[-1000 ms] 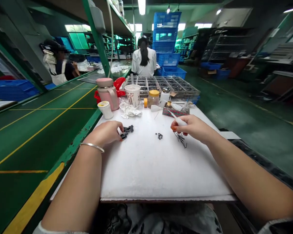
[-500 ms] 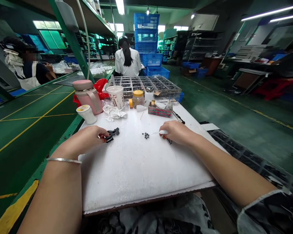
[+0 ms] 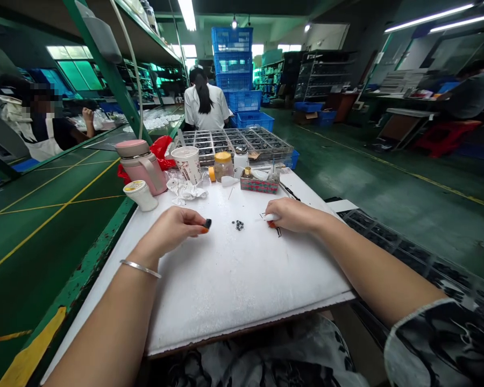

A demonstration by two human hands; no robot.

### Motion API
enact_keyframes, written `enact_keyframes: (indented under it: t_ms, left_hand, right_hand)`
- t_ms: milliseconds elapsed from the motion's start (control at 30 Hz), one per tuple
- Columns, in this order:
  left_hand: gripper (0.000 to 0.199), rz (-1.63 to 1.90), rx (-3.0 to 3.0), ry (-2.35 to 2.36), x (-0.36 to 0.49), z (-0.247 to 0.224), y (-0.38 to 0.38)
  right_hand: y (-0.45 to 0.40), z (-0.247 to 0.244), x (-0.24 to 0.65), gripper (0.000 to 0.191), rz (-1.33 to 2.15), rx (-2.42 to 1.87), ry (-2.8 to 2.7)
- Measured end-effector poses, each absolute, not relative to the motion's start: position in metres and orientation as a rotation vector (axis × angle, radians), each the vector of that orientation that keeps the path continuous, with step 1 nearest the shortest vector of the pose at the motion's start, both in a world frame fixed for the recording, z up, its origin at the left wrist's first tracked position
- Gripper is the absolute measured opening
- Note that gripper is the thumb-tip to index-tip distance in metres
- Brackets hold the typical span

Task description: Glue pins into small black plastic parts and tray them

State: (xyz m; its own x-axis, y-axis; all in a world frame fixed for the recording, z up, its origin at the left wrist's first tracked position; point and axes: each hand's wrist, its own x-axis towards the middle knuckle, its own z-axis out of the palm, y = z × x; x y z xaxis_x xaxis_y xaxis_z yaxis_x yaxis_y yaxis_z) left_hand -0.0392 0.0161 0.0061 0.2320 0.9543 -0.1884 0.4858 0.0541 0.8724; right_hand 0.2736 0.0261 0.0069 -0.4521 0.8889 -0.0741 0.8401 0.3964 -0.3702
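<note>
My left hand (image 3: 179, 228) hovers over the left of the white tabletop (image 3: 226, 285), thumb and fingers pinched on a small black piece (image 3: 208, 222). Its exact kind is too small to make out. My right hand (image 3: 292, 214) is closed around a white dropper-like tube (image 3: 271, 217) whose thin tip points left. Beneath those fingers a thin black part (image 3: 278, 232) pokes out, mostly hidden; whether it is held too, I cannot tell. Between both hands lies a little pile of small dark rings (image 3: 238, 225).
Along the back stand a pink mug (image 3: 141, 169), a white tub (image 3: 140, 195), a paper cup (image 3: 187, 164), crumpled tissue (image 3: 185, 189), a yellow-lidded jar (image 3: 224, 165) and a patterned box (image 3: 259, 184). Behind is a compartment tray (image 3: 234, 142). A co-worker (image 3: 205, 105) sits beyond.
My left hand has risen and moved right; the larger black parts seen at its fingers no longer show, only a small black piece. My right hand stays almost in place. The view has shifted slightly.
</note>
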Motion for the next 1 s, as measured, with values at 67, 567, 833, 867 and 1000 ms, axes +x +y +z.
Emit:
enact_keyframes:
  t_ms: [67, 567, 833, 867, 1000]
  left_hand:
    - [0.031, 0.634, 1.471, 1.242, -0.025, 0.003, 0.012]
    - [0.025, 0.933, 0.992, 0.675, -0.027, 0.001, 0.011]
    - [0.025, 0.933, 0.983, 0.700, -0.022, -0.003, 0.011]
    - [0.025, 0.932, 0.986, 0.697, -0.021, -0.003, 0.011]
    - [0.026, 0.932, 0.992, 0.685, -0.020, -0.004, 0.011]
  right_hand:
    - [0.025, 0.011, 0.273, 0.009, 0.581, -1.563, -2.402]
    - [0.001, 0.055, 0.174, 0.017, 0.877, -0.980, -1.830]
    - [-0.001, 0.037, 0.173, 0.004, 0.655, -1.050, -1.878]
    - [-0.001, 0.036, 0.174, 0.004, 0.656, -1.056, -1.881]
    - [-0.004, 0.034, 0.174, 0.003, 0.639, -1.060, -1.920]
